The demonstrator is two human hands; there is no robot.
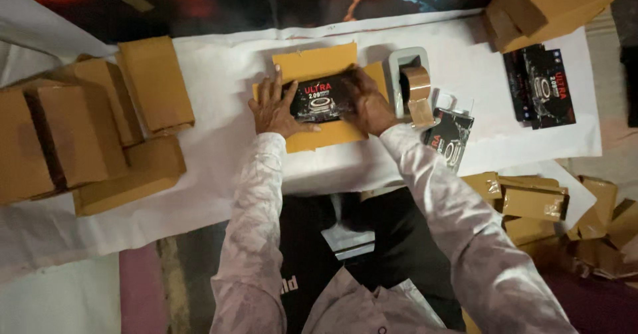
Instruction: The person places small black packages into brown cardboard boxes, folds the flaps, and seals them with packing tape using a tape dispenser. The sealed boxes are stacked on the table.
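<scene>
Pressing black packet [320, 100] onto cardboard sheet [318, 65], left hand [274, 108], right hand [367, 101].

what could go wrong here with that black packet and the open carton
The black packet lies across the open brown carton, pressed by left hand and right hand; it may crease or sit crooked. The tape dispenser stands right beside the right hand, so a nudge could tip it onto the spare packet.

Packet [321, 99] on flat carton [318, 65] — tape dispenser [413, 85] just R; box pile [80, 131] far L
</scene>
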